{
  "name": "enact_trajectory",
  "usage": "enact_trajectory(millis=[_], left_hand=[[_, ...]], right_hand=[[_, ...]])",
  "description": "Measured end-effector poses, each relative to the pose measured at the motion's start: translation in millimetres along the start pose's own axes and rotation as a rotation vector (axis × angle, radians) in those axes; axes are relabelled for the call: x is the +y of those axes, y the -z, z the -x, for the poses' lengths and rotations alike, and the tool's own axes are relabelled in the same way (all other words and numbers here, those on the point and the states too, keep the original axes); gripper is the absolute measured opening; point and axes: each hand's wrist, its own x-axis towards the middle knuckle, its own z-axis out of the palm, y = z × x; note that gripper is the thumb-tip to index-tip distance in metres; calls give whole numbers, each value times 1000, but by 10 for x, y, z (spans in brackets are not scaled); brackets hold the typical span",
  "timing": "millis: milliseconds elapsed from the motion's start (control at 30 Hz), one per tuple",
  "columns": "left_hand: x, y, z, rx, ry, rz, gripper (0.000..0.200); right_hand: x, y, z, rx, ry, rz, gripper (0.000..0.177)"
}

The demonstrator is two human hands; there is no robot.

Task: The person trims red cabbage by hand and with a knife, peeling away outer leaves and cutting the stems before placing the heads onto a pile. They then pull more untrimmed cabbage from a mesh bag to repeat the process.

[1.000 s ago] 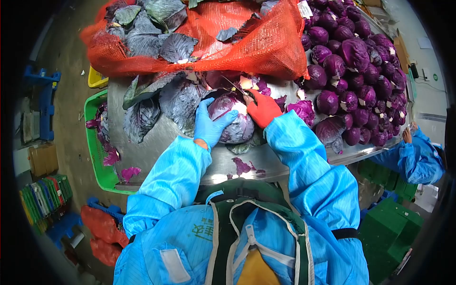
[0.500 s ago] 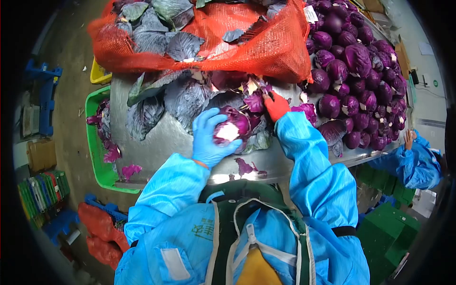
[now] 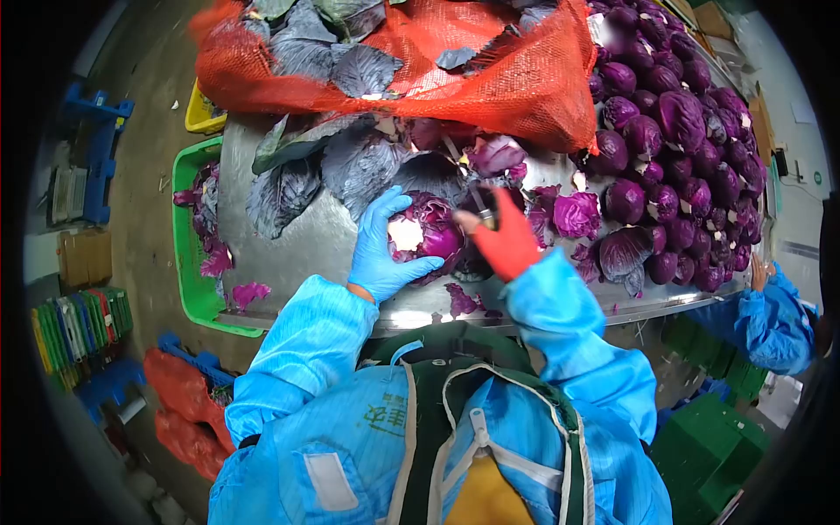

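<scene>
My left hand, in a blue glove, grips a red cabbage from its left side, thumb underneath. The cabbage's pale cut stem end faces left and up. Just to its right is my right hand in a red glove, closed around a knife whose dark handle shows; motion blurs the blade. Loose dark outer leaves lie beyond the cabbage on the metal table. Purple leaf scraps are near the front edge.
A red mesh sack holding leaves lies at the back. Trimmed red cabbages are heaped on the right. On the left stands a green crate with leaf scraps, beside a yellow bin. Another person's sleeve shows at far right.
My right hand has come nearer and lower, beside the cabbage, with the knife. My left hand keeps hold of the cabbage, which has turned slightly. The view has shifted a little.
</scene>
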Motion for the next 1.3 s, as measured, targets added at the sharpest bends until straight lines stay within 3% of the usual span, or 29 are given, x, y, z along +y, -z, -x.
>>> enact_trajectory(millis=[33,100,233,300,333,467,500,633,667,733,767,800,900,1033,1167,1233,1300], left_hand=[[-10,-41,14,-6,-4,1,83],[-9,-142,107,140,395,338,87],[4,-184,169,255,535,610,90],[26,-171,152,268,519,601,90],[19,-156,157,254,536,619,90],[-138,-83,185,188,480,491,95],[-145,-53,154,197,481,491,95],[-120,37,-33,-144,396,630,107],[-116,21,-42,-108,337,497,105],[-104,-68,-65,-74,255,367,104],[-69,-161,-5,27,366,447,102],[-43,-227,46,130,484,527,101],[4,-311,152,172,520,521,100],[-43,-292,149,105,468,321,102],[-103,-180,96,39,395,409,101],[-172,-77,-22,-179,331,410,99],[-150,-34,-62,-229,321,354,97]], right_hand=[[307,-238,-68,68,91,-25,58],[539,-443,-91,-6,-81,-387,50],[674,-493,-28,-21,-85,-598,45],[726,-525,-27,65,-70,-388,40],[920,-611,-47,226,-24,-95,33],[1271,-549,-51,121,12,-113,22],[925,-328,-29,-32,-91,-193,25],[259,49,-50,-19,293,-119,38],[8,149,-43,-170,172,-80,48],[55,90,-121,-197,267,69,53],[75,84,-149,-236,353,215,57],[70,112,-153,-306,277,185,62],[137,85,-59,-270,313,236,60],[198,94,31,-189,246,143,60],[203,200,32,-193,303,239,60],[148,213,-39,-364,332,305,60],[136,171,-39,-360,314,325,59]])
